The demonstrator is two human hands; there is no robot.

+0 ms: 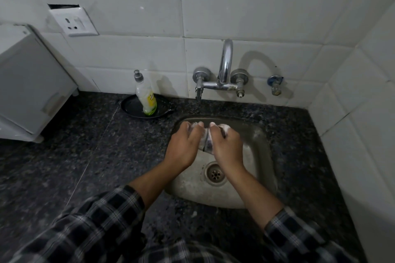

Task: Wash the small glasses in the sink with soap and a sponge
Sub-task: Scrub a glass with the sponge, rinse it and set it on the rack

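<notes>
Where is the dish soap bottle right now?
The dish soap bottle stands upright on a dark plate on the counter, against the tiled wall, left of the tap and sink.

A small home kitchen, seen at the sink corner.

Under both hands sits a steel sink (pixel 259 156) sunk into a dark speckled stone counter (pixel 96 156); beyond them a chrome wall tap (pixel 224 70) comes out of white tiles (pixel 256 6). Left of the hands, a dish-soap bottle (pixel 146 95) stands on a black plate (pixel 132 105), with a wall socket (pixel 73 21) above and a white appliance (pixel 27 83) further left.
</notes>
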